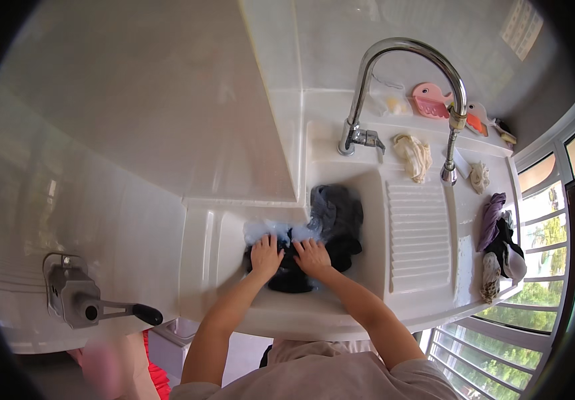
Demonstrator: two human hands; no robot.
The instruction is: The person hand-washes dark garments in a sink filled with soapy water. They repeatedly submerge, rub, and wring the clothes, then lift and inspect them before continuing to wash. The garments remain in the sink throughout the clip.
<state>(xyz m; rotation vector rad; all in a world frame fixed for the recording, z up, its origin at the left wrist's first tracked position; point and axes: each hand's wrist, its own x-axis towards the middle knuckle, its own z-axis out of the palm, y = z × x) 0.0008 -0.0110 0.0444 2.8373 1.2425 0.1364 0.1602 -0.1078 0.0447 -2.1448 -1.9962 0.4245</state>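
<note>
My left hand (266, 255) and my right hand (312, 257) are side by side in the sink basin (372, 220), knuckles up. Both grip a wet black garment (291, 281), which is bunched between and below them. Where the fingertips press in, the cloth hides how much is held. White suds (262, 231) lie along the far side of the fingers. A soaked dark grey garment (340, 207) is heaped in the far right part of the basin, touching black cloth near my right hand.
A chrome gooseneck faucet (360, 100) arches over the ribbed washboard (420, 240). Cream cloth (413, 156) lies by its base. Purple and black laundry (503, 240) sits at the right edge. Pink whale soap dish (431, 100) stands behind. A crank handle (117, 311) juts from the left wall.
</note>
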